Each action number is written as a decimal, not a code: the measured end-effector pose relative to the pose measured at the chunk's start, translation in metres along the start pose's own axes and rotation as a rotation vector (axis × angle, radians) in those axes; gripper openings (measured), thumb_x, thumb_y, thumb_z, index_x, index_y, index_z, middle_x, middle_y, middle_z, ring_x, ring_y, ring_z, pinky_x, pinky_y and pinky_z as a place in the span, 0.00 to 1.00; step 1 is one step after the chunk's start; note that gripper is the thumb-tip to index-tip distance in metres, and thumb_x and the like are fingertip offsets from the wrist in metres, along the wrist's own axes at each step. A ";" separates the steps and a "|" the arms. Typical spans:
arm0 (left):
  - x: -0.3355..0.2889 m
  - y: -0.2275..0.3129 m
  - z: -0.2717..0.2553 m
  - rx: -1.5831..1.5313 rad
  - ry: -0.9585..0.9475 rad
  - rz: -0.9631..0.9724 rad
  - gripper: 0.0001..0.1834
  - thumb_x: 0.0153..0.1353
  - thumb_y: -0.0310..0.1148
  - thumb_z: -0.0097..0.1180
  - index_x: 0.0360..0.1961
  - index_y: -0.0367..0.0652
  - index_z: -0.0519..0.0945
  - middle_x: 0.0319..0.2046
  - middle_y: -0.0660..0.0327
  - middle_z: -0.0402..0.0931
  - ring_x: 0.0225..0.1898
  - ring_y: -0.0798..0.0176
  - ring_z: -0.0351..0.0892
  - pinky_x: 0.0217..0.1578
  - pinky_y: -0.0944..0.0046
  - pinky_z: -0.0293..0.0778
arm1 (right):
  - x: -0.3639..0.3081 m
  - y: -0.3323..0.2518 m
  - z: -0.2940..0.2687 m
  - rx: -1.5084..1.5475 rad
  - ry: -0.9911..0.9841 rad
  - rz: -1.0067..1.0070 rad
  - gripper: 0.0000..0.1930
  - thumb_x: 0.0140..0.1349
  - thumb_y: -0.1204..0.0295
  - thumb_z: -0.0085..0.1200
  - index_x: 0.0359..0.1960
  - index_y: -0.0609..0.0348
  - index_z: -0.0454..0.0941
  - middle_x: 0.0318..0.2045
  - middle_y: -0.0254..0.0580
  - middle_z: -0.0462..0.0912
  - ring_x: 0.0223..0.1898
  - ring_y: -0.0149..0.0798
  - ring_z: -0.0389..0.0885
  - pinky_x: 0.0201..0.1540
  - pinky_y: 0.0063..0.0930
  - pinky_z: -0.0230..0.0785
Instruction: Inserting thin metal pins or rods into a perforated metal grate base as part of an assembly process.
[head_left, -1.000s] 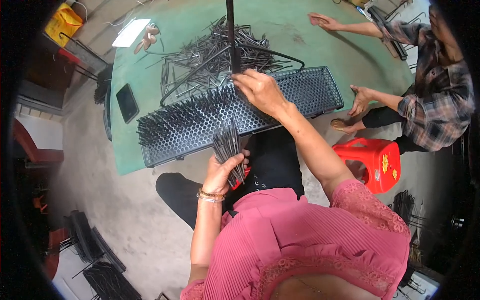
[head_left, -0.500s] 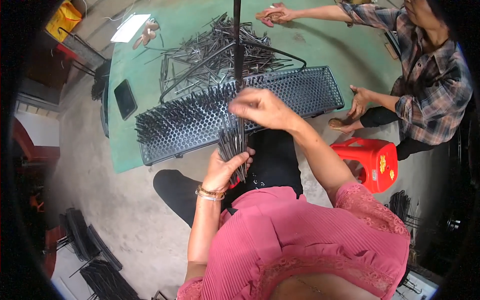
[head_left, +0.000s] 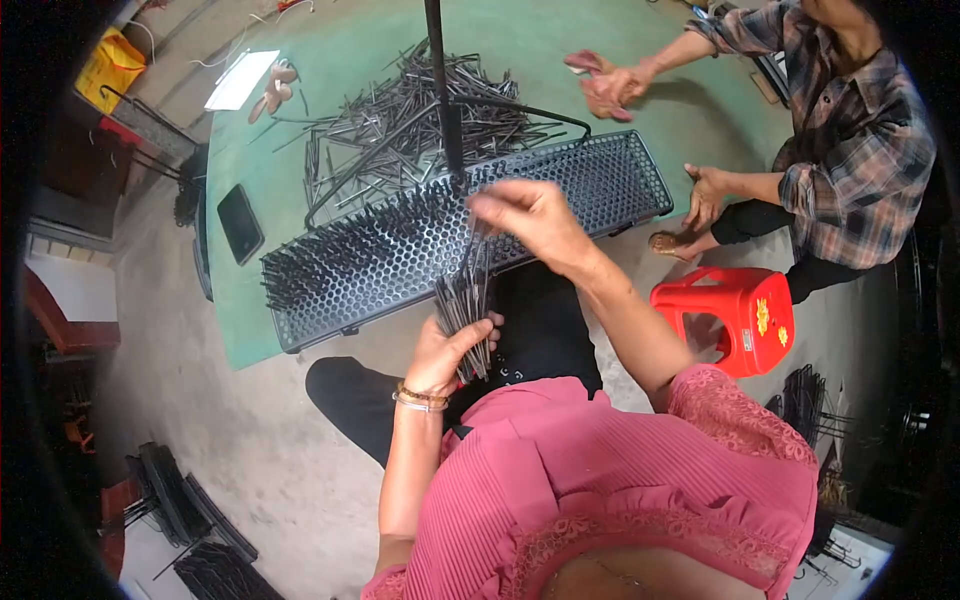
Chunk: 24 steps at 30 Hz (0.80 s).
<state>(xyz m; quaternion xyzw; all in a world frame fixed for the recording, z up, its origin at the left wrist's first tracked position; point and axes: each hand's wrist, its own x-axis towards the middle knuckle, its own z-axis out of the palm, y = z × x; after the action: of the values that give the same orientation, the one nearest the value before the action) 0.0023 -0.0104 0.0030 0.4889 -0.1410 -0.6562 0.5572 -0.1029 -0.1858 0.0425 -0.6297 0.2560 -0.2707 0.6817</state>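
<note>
My left hand (head_left: 448, 352) is closed around a bundle of thin dark metal rods (head_left: 463, 305), their upper ends fanned out. Just above the bundle, my right hand (head_left: 540, 228) pinches thumb and fingers together over the front of a perforated rack (head_left: 385, 292). A slim dark rod shows under those fingertips, partly hidden by them. This long black rack has rows of round holes. Many rods stand upright in its left and middle part, while bare holes show on its right. Behind the rack a large heap of loose rods (head_left: 440, 110) lies on the green table.
A dark upright post (head_left: 440, 80) with bent side arms rises behind the rack. On the green table (head_left: 245, 320) lie a phone (head_left: 241, 224), white paper (head_left: 243, 80) and a glove (head_left: 274, 92). A co-worker's hand (head_left: 622, 90) holds pinkish gloves at right, near a red stool (head_left: 735, 318).
The co-worker's hand with the pinkish gloves has swung right and toward the rack. My right hand has shifted slightly above the bundle; my left keeps its grip. The whole view has turned slightly.
</note>
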 end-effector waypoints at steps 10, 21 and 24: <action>0.017 0.000 0.013 -0.149 0.013 -0.036 0.13 0.54 0.26 0.56 0.41 0.35 0.74 0.34 0.55 0.78 0.29 0.65 0.78 0.31 0.67 0.77 | 0.048 0.013 -0.038 -0.532 0.296 -0.408 0.10 0.57 0.71 0.56 0.38 0.64 0.78 0.34 0.40 0.83 0.35 0.29 0.80 0.38 0.22 0.71; 0.015 -0.001 0.014 -0.175 0.040 -0.058 0.14 0.55 0.26 0.56 0.42 0.31 0.73 0.35 0.50 0.78 0.29 0.62 0.79 0.31 0.65 0.79 | 0.058 0.018 -0.038 -0.674 0.206 -0.673 0.08 0.55 0.73 0.56 0.34 0.64 0.78 0.32 0.44 0.81 0.32 0.40 0.80 0.33 0.28 0.72; 0.015 -0.002 0.013 -0.188 0.018 -0.048 0.14 0.55 0.26 0.56 0.42 0.31 0.73 0.35 0.50 0.78 0.29 0.62 0.79 0.31 0.65 0.79 | 0.057 0.018 -0.039 -0.675 0.174 -0.687 0.08 0.54 0.72 0.57 0.34 0.64 0.78 0.31 0.46 0.80 0.31 0.43 0.80 0.33 0.30 0.71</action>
<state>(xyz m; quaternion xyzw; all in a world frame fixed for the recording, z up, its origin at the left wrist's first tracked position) -0.0079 -0.0275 0.0009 0.4435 -0.0624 -0.6753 0.5860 -0.0875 -0.2524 0.0216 -0.8387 0.1628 -0.4335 0.2867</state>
